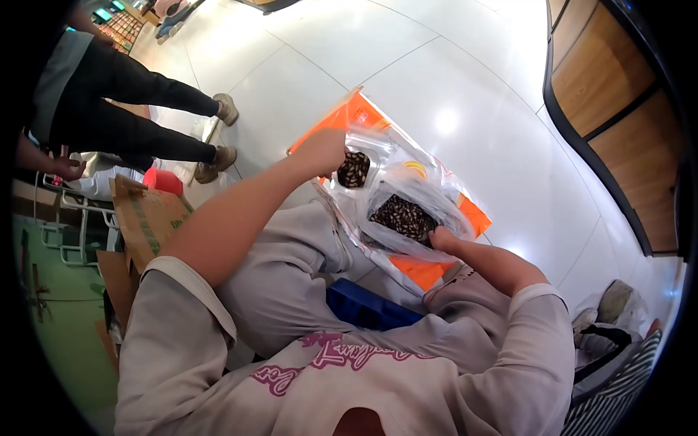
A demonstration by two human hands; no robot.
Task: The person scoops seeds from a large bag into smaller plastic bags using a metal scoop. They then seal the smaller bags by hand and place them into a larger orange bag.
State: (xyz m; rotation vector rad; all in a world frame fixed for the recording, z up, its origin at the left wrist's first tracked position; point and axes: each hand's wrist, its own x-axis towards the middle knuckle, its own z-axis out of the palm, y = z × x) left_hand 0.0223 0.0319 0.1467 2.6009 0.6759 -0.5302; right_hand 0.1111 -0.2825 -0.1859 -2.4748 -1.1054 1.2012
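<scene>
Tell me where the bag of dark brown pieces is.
Centre of the head view, over the person's lap: the bag is held between the left hand at its far edge and the right hand nearer.

Our left hand [320, 150] pinches the far edge of an orange-trimmed clear plastic bag [436, 190] over our lap, and our right hand [442, 238] holds its near edge. Dark brown pieces [403, 216] lie inside. A blue crate [363, 305] sits beneath.
</scene>
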